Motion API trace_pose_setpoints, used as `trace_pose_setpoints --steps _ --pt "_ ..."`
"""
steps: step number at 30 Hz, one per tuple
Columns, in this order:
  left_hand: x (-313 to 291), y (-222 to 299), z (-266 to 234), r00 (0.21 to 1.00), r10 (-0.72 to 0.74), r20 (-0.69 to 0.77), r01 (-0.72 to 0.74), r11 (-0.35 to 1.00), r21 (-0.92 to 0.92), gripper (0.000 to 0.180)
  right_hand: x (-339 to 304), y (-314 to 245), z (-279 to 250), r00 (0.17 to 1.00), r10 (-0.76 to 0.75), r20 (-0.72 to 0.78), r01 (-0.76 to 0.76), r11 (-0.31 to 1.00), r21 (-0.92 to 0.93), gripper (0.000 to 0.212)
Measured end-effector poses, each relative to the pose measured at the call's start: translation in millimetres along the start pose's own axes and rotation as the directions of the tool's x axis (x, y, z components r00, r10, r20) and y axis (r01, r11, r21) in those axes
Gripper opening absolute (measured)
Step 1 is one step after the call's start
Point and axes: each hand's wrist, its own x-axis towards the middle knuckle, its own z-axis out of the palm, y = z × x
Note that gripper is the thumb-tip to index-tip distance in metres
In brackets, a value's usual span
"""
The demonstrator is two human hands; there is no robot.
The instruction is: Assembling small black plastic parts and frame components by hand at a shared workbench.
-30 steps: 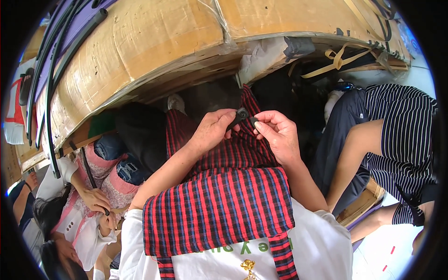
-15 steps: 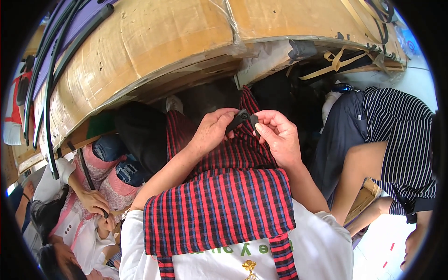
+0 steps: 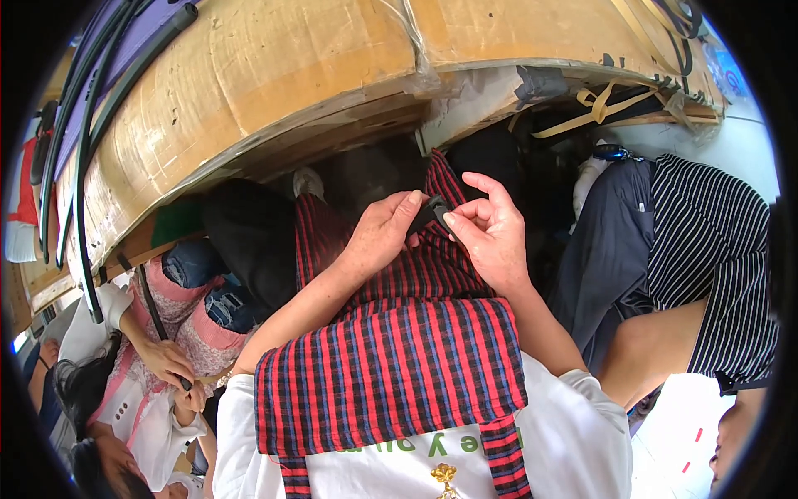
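Observation:
Above my lap, my left hand is closed around a short black piece that looks like a tube end or fitting. Its exact kind I cannot make out. My right hand pinches the near right side of the piece between thumb and fingers, with the index finger raised. The two hands are close together, the piece bridging them. Beneath them lies my red, black and blue striped apron.
A large brown-topped table curves across the front. Long black tubes hang over its left edge, and a tan strap at its right. A person in pink and white sits left, holding a black tube; another in stripes sits right.
My right fingers have brought a small black part from just beside the piece up against it, and the index finger has lifted. The person at right has shifted their arm.

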Motion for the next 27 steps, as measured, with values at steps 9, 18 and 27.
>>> trace_pose_setpoints --steps 9,18,27 --pt "-7.0 6.4 5.8 0.997 0.052 -0.049 -0.061 0.979 -0.195 0.032 -2.9 0.9 -1.4 1.000 -0.019 -0.006 0.018 1.000 -0.018 0.033" --pt "0.2 -15.8 4.0 0.970 0.241 -0.017 -0.239 0.948 -0.208 0.014 -5.8 0.4 2.9 0.997 -0.076 0.028 0.079 0.987 -0.138 0.026" --pt "-5.6 -2.2 -0.6 0.977 0.192 -0.096 -0.206 0.962 -0.179 0.011 -12.4 2.3 -7.8 0.998 0.036 0.058 -0.021 0.972 -0.232 0.023"
